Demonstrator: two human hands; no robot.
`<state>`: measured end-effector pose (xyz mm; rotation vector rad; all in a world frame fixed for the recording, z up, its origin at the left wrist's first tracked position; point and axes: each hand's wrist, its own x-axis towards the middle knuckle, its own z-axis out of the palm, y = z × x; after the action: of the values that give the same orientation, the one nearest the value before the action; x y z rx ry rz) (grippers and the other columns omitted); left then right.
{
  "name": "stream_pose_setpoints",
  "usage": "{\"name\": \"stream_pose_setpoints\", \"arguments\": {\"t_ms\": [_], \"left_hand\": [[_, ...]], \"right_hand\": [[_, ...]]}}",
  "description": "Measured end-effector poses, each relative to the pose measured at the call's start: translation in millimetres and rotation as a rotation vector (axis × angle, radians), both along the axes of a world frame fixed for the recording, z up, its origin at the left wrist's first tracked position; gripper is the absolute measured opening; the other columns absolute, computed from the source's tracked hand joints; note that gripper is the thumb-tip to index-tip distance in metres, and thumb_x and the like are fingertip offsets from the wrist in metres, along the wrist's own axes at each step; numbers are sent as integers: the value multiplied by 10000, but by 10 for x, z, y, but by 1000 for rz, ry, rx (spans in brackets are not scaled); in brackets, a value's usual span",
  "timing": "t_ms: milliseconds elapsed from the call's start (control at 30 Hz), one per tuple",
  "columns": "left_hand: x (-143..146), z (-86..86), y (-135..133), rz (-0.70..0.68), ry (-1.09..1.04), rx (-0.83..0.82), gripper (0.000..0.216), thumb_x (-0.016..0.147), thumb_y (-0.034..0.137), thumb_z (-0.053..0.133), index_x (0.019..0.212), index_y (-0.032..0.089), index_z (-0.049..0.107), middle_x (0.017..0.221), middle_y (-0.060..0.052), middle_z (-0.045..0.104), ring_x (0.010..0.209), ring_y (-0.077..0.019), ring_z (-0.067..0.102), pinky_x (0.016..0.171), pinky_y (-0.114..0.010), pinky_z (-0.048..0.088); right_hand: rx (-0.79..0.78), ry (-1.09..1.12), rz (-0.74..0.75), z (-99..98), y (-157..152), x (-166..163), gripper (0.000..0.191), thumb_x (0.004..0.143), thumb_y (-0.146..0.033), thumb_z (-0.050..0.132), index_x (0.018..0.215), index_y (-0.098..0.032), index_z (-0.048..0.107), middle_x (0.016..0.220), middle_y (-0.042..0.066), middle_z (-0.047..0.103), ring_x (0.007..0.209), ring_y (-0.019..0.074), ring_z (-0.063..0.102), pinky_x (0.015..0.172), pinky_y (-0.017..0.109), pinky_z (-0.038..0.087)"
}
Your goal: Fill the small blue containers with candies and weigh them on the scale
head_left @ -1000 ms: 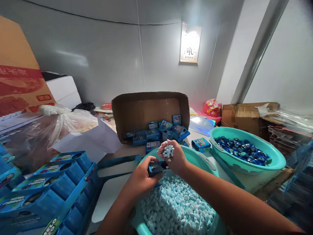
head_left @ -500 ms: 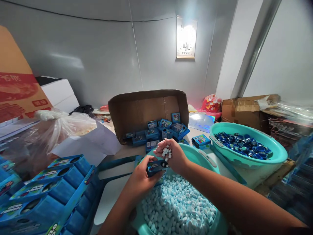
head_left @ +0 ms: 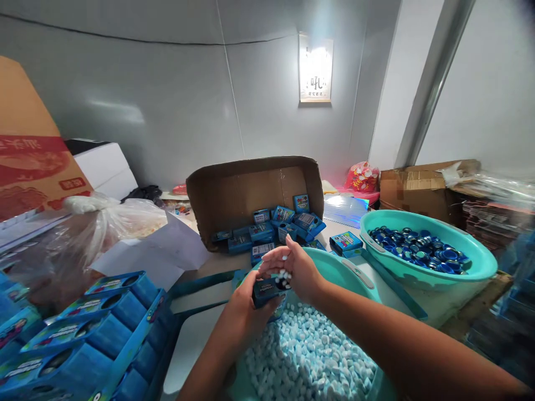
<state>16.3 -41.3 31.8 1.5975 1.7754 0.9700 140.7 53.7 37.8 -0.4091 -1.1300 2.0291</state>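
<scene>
My left hand [head_left: 246,303] grips a small dark blue candy box [head_left: 267,289] over a teal basin [head_left: 355,273] full of white and pale blue tablets [head_left: 309,356]. My right hand [head_left: 292,266] is cupped and tilted just above the box's round hole, and a few tablets [head_left: 285,274] slip from the palm into it. Both forearms reach in from the lower edge of the view.
A cardboard box on its side [head_left: 251,195] holds several blue boxes. At the right stands a second teal basin [head_left: 476,267] of blue caps. Blue display trays [head_left: 92,328] are stacked at the lower left, a plastic bag [head_left: 92,228] behind them, cartons at the far right.
My right hand has tipped over toward the box and lowered, and the heap of tablets in its palm has shrunk to a few. The left hand keeps the box in place.
</scene>
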Motion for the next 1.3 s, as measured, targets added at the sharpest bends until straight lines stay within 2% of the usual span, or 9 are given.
{"name": "stream_pose_setpoints", "arguments": {"t_ms": [200,433,567,667,833,1000,1100,1200,1300], "left_hand": [[-5,-2,2,-9,-25,28,331,809,376,650,1082,208,564,998,-32,684,897,-219,634,777,-309,466],[-21,-42,9,48,-152,6,484,771,484,689,1116,195,511,985,-67,684,839,-236,674,710,-326,516],[-57,-111,42,7,-257,85,488,776,493,686,1115,197,497,1029,-72,694,925,-235,686,797,-333,534],[-82,-165,75,16,-305,113,515,751,463,715,1139,196,507,1063,-75,696,960,-241,687,836,-344,535],[-103,-205,91,120,-279,136,543,704,492,732,1116,192,545,1030,-78,699,910,-243,687,788,-339,537],[-82,-170,74,217,-303,179,507,701,432,704,1129,205,554,1034,-66,671,851,-221,677,751,-326,528],[-67,-165,77,260,-329,208,494,694,431,692,1111,204,556,1022,-62,657,831,-218,666,748,-335,523],[-84,-192,97,225,-362,209,503,682,409,692,1116,204,542,1013,-62,654,829,-220,662,737,-335,526],[-124,-220,125,209,-357,194,518,673,424,712,1110,203,543,1022,-61,646,838,-217,661,742,-332,530]], "right_hand": [[81,1,0,-35,25,-4,757,878,-772,387,737,-120,743,767,129,720,778,237,662,900,411,455],[281,-168,-106,-12,-26,6,798,838,-831,372,821,-141,773,1001,141,727,1096,298,606,1054,441,352],[230,-192,-48,-4,-43,3,841,794,-878,379,857,-132,763,993,145,720,1062,316,622,1009,467,402],[281,-195,-31,-7,-55,-9,839,797,-879,371,859,-138,759,982,131,723,1094,308,610,1049,455,377],[352,-271,-76,-3,-47,-16,691,856,-765,421,855,-157,748,1062,115,714,1130,287,590,1051,433,373],[329,-413,-150,-7,30,-5,275,799,-360,601,949,-164,724,1033,80,704,1029,240,615,950,381,430],[261,-457,-147,-37,65,-8,265,739,-214,587,965,-167,717,953,53,694,892,200,622,843,332,452],[262,-446,-142,-70,66,-20,254,727,-189,615,963,-162,705,880,40,677,820,176,610,781,298,448],[259,-464,-149,-83,65,-25,267,770,-292,677,1003,-161,677,878,45,665,817,176,612,743,285,447]]}}
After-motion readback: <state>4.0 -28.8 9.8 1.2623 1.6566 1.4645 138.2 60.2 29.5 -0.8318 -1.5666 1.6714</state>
